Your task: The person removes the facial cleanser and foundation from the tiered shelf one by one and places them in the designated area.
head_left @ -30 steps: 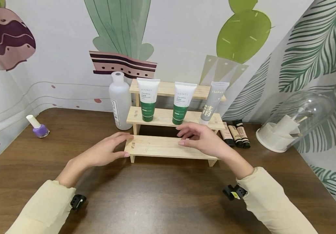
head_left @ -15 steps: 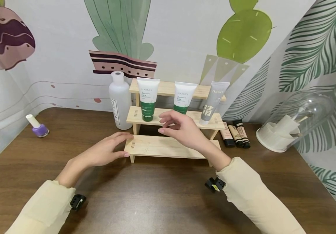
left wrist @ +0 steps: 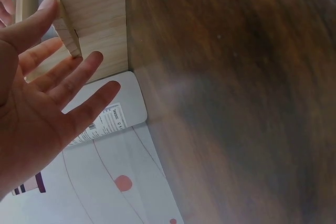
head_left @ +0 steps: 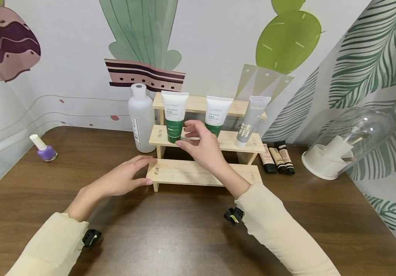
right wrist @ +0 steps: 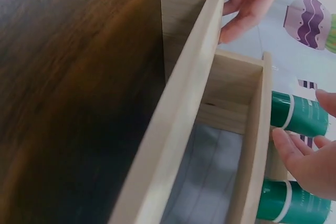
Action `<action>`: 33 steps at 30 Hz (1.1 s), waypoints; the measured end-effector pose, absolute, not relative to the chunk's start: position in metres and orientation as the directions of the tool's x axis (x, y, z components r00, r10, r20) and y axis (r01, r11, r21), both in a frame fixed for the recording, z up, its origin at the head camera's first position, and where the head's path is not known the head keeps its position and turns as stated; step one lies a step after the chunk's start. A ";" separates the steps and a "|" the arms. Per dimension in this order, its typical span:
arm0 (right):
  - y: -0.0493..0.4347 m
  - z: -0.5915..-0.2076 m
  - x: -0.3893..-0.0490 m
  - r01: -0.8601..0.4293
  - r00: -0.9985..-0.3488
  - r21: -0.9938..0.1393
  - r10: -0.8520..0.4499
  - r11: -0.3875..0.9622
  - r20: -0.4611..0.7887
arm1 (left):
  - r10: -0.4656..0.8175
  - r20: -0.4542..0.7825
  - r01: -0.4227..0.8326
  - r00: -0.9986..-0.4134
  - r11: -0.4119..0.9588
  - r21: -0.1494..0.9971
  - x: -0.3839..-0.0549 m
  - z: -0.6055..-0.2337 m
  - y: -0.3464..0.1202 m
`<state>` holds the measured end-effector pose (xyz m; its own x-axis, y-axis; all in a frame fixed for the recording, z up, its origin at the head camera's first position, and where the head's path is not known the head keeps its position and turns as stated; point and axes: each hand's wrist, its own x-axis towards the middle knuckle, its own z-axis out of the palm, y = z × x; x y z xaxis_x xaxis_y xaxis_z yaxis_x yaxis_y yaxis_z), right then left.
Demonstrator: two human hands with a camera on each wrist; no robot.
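Observation:
A three-tier wooden shelf (head_left: pixel 187 171) stands on the table. On its middle tier, a white-and-green squeeze tube (head_left: pixel 175 111) stands at the left, a similar white-and-green tube (head_left: pixel 218 109) in the middle, and a grey tube (head_left: pixel 252 119) at the right. My right hand (head_left: pixel 202 147) hovers before the tier between the two green tubes, thumb and fingertips close to the left tube; whether they touch it cannot be told. It partly covers the middle tube's base. My left hand (head_left: pixel 120 179) touches the lowest tier's left end, its fingers (left wrist: pixel 86 111) spread and fairly straight.
A white plastic bottle (head_left: pixel 141 120) stands left of the shelf. Purple nail polish (head_left: pixel 47 153) is farther left. Several small tubes (head_left: pixel 276 159) lie on the right, beside a holder with a clear dome (head_left: pixel 370 126). A patterned cloth (head_left: pixel 211 46) hangs behind.
My right hand has moved left along the shelf, from near the grey tube, past the middle tube, to beside the left tube. My left hand and the tubes have stayed put.

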<state>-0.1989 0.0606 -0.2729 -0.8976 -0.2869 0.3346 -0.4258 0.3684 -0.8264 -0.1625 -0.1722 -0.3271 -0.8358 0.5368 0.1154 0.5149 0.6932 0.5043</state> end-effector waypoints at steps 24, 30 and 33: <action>0.041 -0.280 -0.215 -0.416 -0.907 -0.861 -0.203 0.292 0.369 | 0.540 0.120 0.523 -0.833 0.698 0.490 -0.163 -0.326 -0.172; 0.039 -0.279 -0.216 -0.415 -0.909 -0.855 -0.191 0.312 0.371 | 0.541 0.127 0.526 -0.832 0.694 0.491 -0.164 -0.327 -0.172; 0.040 -0.279 -0.216 -0.411 -0.911 -0.850 -0.195 0.329 0.364 | 0.539 0.128 0.526 -0.832 0.696 0.489 -0.164 -0.327 -0.172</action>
<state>-0.2158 0.0403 -0.2795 -0.9107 -0.1946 0.3644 -0.4106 0.3290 -0.8504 -0.1636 -0.1717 -0.3274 -0.8325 0.5392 0.1277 0.5257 0.6958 0.4894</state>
